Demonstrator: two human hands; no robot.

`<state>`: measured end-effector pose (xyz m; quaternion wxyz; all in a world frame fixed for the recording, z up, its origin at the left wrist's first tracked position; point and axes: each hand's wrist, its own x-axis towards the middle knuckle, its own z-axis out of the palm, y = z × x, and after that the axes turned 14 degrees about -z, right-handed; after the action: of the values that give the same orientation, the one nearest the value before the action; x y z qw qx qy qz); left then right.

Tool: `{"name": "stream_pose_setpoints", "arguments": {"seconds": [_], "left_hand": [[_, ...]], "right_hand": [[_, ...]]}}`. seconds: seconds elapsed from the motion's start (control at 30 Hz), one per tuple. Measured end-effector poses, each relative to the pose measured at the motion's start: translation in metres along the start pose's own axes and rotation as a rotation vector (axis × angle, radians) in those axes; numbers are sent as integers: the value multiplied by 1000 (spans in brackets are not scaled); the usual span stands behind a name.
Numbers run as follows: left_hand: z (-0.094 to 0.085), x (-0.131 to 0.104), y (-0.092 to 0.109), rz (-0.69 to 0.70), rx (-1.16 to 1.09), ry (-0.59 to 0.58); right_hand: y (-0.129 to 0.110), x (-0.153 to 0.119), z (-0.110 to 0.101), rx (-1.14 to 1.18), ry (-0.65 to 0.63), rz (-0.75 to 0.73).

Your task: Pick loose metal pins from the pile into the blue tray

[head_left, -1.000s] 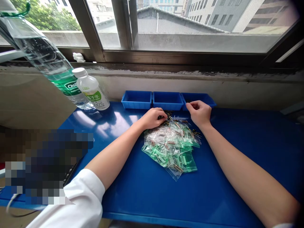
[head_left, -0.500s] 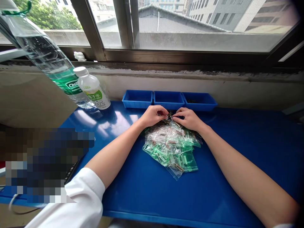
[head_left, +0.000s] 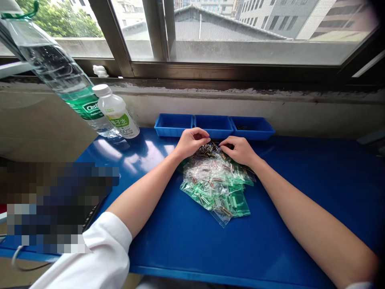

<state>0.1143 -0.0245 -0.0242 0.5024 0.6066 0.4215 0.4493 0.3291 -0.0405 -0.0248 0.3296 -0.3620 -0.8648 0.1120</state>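
White sleeve (head_left: 108, 237) at lower left; a pixelated patch hides what lies beyond it. Blue table (head_left: 174, 241): near edge runs straight along the bottom of the view, with a broad stretch of tabletop between it and the bags. More room to the right, past the right forearm. Tight on the far side, where the bins sit just beyond the pins

Plastic bags (head_left: 216, 180): one heap, mid-table between the forearms, overlapped too much to count. Clear film, some with green, crinkled and shiny, coppery slim pieces showing through

Metal pins (head_left: 208, 151): one loose pile at the far edge of the heap, too many to count. Thin, straight, dark to brassy, lying in all directions

Hands: 2, both at the pile. Left hand (head_left: 192, 142) on its left side, thumb and forefinger nearly together; right hand (head_left: 238, 150) on its right side, narrow pinch. Can't tell if either has a pin

Blue bins (head_left: 213, 131): 3 in a row, rightmost has a few dark pieces inside

Bottles: 2 at far left, small white-capped bottle (head_left: 118, 116) in front of large green-labelled bottle (head_left: 76, 98). Wall (head_left: 144, 108) and window frame (head_left: 210, 71) behind
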Motion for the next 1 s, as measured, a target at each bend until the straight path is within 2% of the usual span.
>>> {"name": "stream_pose_setpoints", "arguments": {"seconds": [0.1, 0.3, 0.67, 0.8, 1.0], "left_hand": [[1, 0, 2, -28, -92, -21], [2, -1, 6, -67, -177, -59], [2, -1, 2, -71, -160, -100], [1, -2, 1, -33, -52, -55], [-5, 2, -6, 21, 343, 171]], "right_hand": [[-7, 2, -1, 17, 54, -45], [-23, 3, 1, 101, 15, -169], [-26, 5, 3, 28, 132, -144], [-18, 5, 3, 0, 200, -52], [13, 0, -5, -66, 521, 256]]}}
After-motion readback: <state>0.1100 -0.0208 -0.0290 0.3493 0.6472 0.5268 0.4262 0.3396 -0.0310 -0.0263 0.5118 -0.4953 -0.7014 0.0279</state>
